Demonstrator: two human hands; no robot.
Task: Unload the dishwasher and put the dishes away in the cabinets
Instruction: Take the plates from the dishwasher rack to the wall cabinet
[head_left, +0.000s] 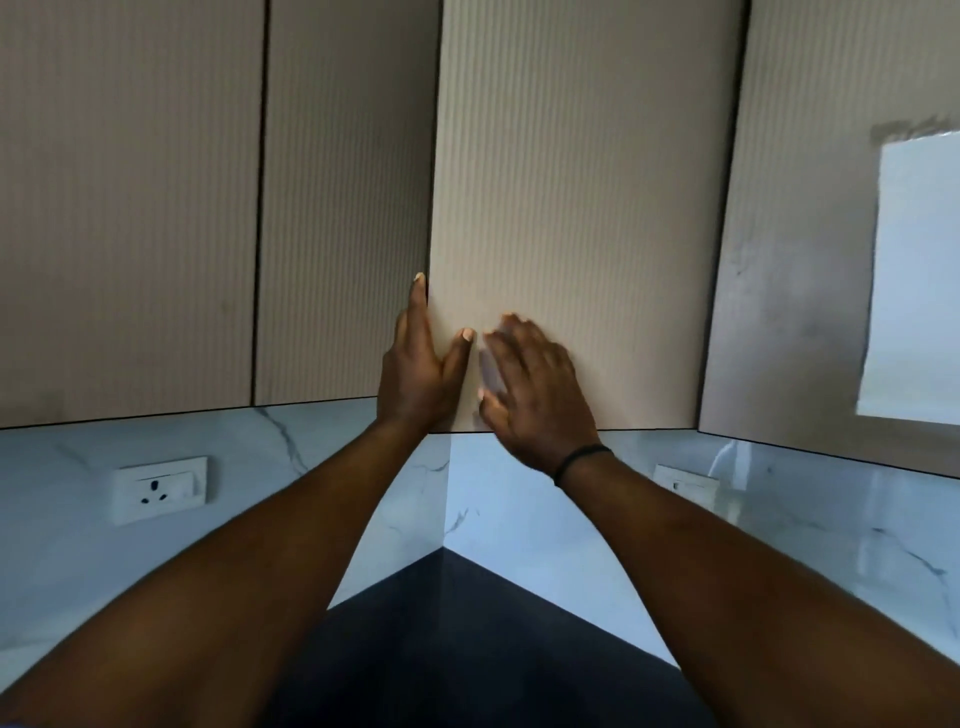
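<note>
Home kitchen; wall cabinets (571, 182), marble backsplash (311, 447), socket (161, 491)

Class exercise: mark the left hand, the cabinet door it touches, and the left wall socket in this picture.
left hand (423, 364), head view, on the back of the hand.
cabinet door (582, 182), head view, on the ribbed front panel.
wall socket (161, 489), head view, on the white faceplate by the pin holes.
</note>
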